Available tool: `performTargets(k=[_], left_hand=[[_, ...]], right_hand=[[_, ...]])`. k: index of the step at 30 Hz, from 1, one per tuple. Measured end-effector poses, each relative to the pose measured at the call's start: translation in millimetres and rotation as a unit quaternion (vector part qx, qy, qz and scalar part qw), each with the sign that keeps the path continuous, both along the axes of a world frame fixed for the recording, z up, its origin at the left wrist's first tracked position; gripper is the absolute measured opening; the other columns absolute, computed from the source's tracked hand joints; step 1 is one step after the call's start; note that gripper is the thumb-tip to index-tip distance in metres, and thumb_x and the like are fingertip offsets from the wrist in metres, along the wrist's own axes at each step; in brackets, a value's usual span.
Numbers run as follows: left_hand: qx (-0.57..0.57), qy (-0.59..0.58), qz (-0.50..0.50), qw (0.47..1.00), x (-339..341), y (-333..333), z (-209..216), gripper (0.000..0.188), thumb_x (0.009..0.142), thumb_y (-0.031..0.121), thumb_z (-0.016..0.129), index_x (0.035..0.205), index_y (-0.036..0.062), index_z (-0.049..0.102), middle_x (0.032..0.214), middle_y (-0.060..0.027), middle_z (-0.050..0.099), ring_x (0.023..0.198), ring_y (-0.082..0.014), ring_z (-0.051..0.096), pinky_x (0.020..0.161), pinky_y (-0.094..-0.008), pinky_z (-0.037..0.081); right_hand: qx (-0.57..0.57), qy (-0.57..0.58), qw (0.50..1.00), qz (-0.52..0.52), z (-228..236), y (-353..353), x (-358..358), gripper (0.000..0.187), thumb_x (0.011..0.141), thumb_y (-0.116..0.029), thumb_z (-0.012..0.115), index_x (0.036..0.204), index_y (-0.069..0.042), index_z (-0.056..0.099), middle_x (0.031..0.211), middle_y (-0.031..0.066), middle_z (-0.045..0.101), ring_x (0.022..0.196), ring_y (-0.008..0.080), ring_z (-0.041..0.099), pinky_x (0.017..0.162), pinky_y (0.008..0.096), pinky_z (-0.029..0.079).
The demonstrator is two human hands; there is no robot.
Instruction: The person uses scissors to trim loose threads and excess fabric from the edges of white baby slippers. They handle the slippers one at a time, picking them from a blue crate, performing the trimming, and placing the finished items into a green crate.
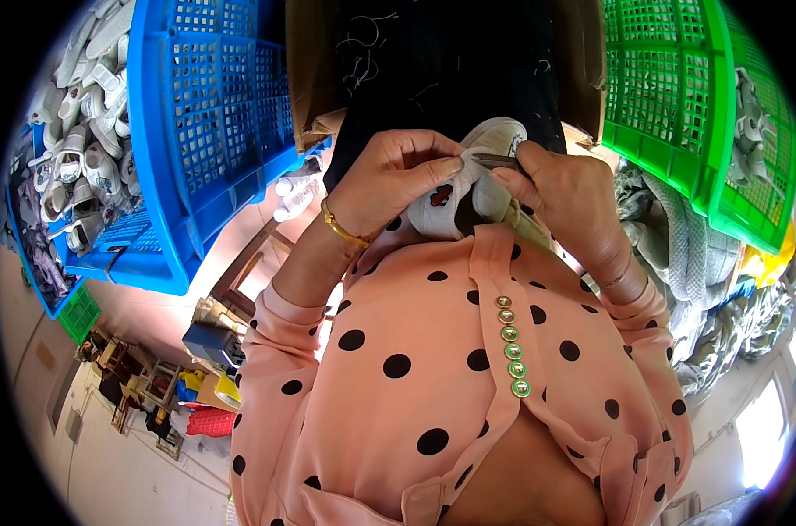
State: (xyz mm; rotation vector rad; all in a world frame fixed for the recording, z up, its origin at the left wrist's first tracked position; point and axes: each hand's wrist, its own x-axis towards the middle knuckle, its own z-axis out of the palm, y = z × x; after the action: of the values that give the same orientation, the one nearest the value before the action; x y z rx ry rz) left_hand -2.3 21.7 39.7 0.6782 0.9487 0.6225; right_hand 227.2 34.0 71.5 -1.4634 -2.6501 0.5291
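Against the front of the pink dotted blouse [398, 307], over the dark trousers [450, 70], sits a white shoe [431, 217] with a small dark red mark, between the two hands. The left hand [396, 175] is nearly closed, thumb and forefinger pinched together on the upper edge of the shoe, its other fingers curled in behind. The right hand [566, 186] is closed round a slim dark tool [496, 161], whose tip points toward the left thumb and lies at the shoe; what kind of tool it is, I cannot tell. A gold bracelet [338, 226] circles the left wrist. Pale loose threads [363, 53] cling to the trousers. Beyond the left arm stands a blue basket [159, 131], with many white shoes [91, 167] piled on its far side. A brown box [308, 88] shows between that basket and the trousers. Toward the right edge is a green basket [711, 167], with a pale grey heap [678, 245] below it and something yellow [770, 263] just beside.
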Motion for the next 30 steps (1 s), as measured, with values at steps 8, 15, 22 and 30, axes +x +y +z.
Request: performTargets(k=[8, 15, 22, 30], left_hand=[[-0.005, 0.001, 0.012, 1.000, 0, -3, -4, 0.021, 0.090, 0.010, 0.067, 0.107, -0.0025, 0.068, 0.094, -0.0049, 0.069, 0.085, -0.0082, 0.063, 0.080, -0.0225, 0.051], [-0.016, -0.010, 0.004, 1.000, -2, -2, -7, 0.020, 0.091, 0.008, 0.065, 0.107, -0.0028, 0.066, 0.098, -0.0066, 0.068, 0.090, -0.0117, 0.063, 0.085, -0.0259, 0.050], [0.014, -0.001, -0.008, 1.000, 0, -1, -4, 0.020, 0.091, 0.011, 0.065, 0.107, -0.0015, 0.067, 0.092, -0.0033, 0.067, 0.086, -0.0077, 0.061, 0.080, -0.0232, 0.050], [0.008, -0.006, -0.021, 1.000, -15, 1, -14, 0.021, 0.094, 0.015, 0.062, 0.108, -0.0009, 0.064, 0.098, -0.0034, 0.066, 0.091, -0.0092, 0.062, 0.083, -0.0235, 0.051]], right_hand=[[0.070, -0.013, 0.997, 0.013, -5, -2, -3, 0.045, 0.088, -0.049, 0.061, 0.068, -0.011, 0.051, 0.047, 0.0025, 0.052, 0.042, 0.0204, 0.054, 0.039, 0.0323, 0.039], [-0.272, 0.346, 0.880, -0.179, -21, 10, 8, 0.032, 0.092, -0.035, 0.064, 0.092, -0.002, 0.061, 0.064, 0.0086, 0.057, 0.056, 0.0191, 0.058, 0.051, 0.0281, 0.044], [-0.091, 0.199, 0.976, 0.007, -24, 21, -16, 0.022, 0.082, -0.025, 0.072, 0.087, -0.010, 0.057, 0.066, 0.0093, 0.061, 0.058, 0.0267, 0.063, 0.051, 0.0350, 0.047], [-0.339, 0.282, 0.890, -0.115, -12, 29, -7, 0.027, 0.088, -0.023, 0.068, 0.102, -0.001, 0.064, 0.075, 0.0093, 0.064, 0.065, 0.0135, 0.060, 0.061, 0.0265, 0.048]])
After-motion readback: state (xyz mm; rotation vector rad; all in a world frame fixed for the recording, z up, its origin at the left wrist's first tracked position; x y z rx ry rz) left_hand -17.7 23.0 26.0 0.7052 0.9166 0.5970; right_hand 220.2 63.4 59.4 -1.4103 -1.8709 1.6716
